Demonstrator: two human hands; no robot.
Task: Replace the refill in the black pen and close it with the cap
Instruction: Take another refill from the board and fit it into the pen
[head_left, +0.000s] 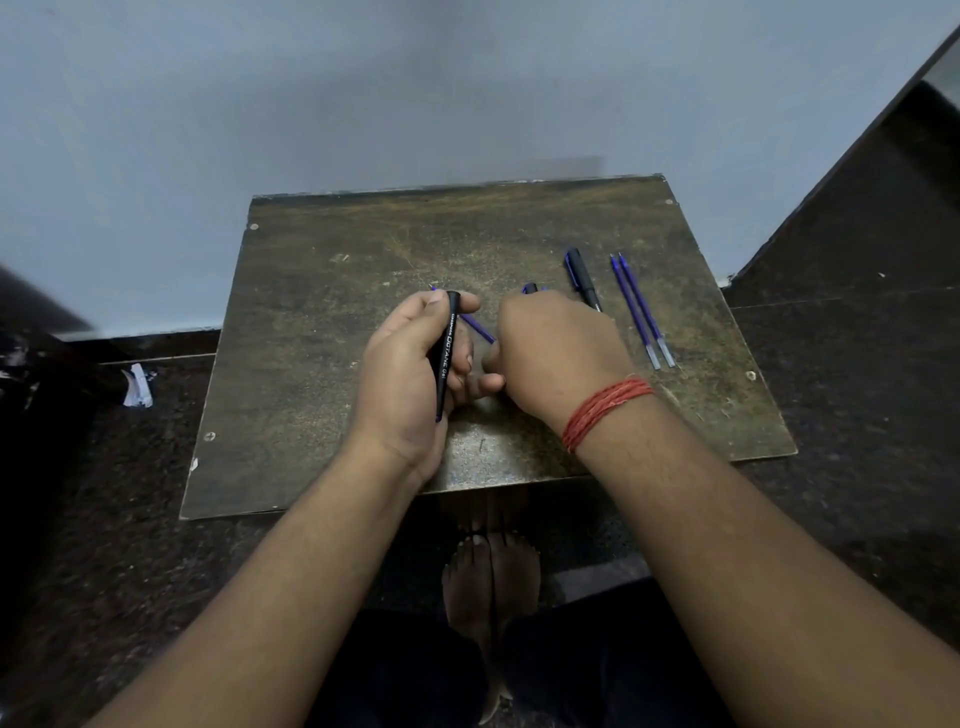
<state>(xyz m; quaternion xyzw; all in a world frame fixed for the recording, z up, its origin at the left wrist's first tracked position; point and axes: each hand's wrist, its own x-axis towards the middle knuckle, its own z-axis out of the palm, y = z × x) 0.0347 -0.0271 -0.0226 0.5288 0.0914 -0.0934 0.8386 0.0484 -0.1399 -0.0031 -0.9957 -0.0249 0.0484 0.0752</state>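
My left hand (410, 374) grips a black pen barrel (445, 353) with white lettering, held nearly upright over the middle of the worn wooden board (322, 322). A blue refill (475, 322) lies slanted on the board between my hands; my right hand (556, 353), with a red thread on its wrist, has its fingers closed at the refill's near end, the contact being hidden. A black cap (531, 288) peeks out just beyond my right knuckles.
A second black pen (582, 278) lies capped to the right of my right hand. Two spare blue refills (641, 312) lie side by side further right. The board rests on a dark speckled floor, against a pale wall.
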